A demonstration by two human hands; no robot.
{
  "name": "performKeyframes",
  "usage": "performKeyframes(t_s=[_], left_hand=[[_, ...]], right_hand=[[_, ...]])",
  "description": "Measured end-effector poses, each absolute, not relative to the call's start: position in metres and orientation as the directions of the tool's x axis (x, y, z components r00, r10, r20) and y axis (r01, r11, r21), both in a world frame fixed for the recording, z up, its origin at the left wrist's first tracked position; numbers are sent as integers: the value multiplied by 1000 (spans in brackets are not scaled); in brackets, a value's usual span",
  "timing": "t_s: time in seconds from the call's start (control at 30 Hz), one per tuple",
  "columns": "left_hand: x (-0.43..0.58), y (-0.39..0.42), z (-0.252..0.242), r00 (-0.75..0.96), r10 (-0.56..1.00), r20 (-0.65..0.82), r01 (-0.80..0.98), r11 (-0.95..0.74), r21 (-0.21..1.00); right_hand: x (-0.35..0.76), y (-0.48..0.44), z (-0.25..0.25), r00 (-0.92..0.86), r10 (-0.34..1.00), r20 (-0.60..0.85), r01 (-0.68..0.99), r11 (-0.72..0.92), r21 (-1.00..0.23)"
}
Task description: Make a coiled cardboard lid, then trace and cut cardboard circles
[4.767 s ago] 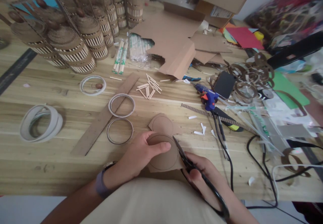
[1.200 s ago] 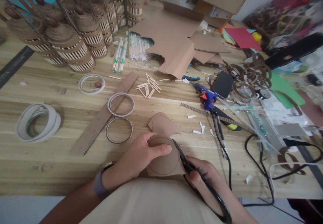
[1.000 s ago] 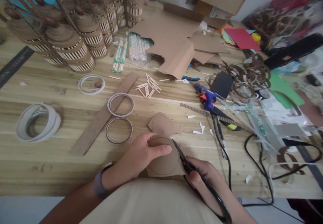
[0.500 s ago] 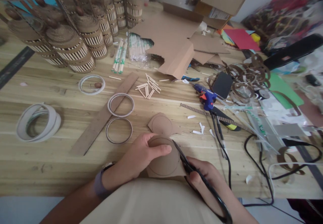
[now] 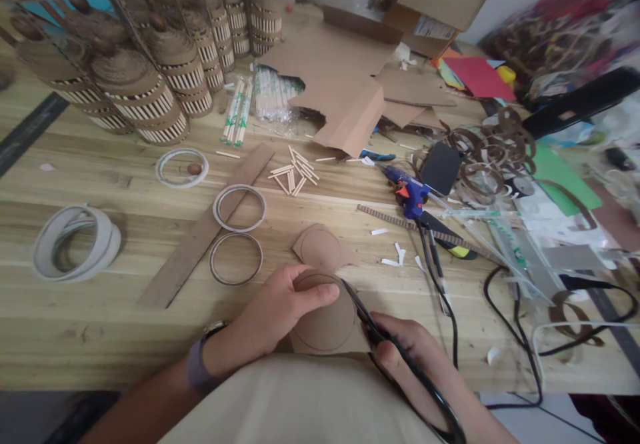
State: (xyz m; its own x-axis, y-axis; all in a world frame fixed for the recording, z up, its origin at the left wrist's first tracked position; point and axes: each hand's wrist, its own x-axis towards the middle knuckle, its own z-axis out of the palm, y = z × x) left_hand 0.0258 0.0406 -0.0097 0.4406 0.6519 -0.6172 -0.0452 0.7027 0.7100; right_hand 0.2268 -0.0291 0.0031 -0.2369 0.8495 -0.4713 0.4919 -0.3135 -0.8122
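Note:
A brown cardboard piece [image 5: 325,321] with a round outline drawn on it is held near the table's front edge by my left hand [image 5: 285,304], thumb on top and fingers underneath. My right hand [image 5: 417,354] is closed round the handles of black scissors [image 5: 367,317]. Their blades lie along the right side of the drawn circle, at the cardboard. Just beyond, a second cardboard piece [image 5: 320,247] with a drawn circle lies flat on the table.
Left of my hands are cardboard rings [image 5: 236,283], a long cardboard strip [image 5: 173,274] and white rolls [image 5: 43,251]. A blue glue gun [image 5: 413,197] with a black cord lies at the right. Woven lidded containers [image 5: 120,74] stand at the back left.
The scissor handles in my right hand have shifted slightly down and to the right. My left hand and the cardboard have barely moved.

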Motion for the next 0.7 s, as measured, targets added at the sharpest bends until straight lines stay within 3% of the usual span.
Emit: performKeyframes(t_s=[0.7], left_hand=[[26, 41, -10, 449, 633, -631, -48, 722, 690]], right_hand=[[227, -25, 14, -252, 829, -499, 502, -329, -800]])
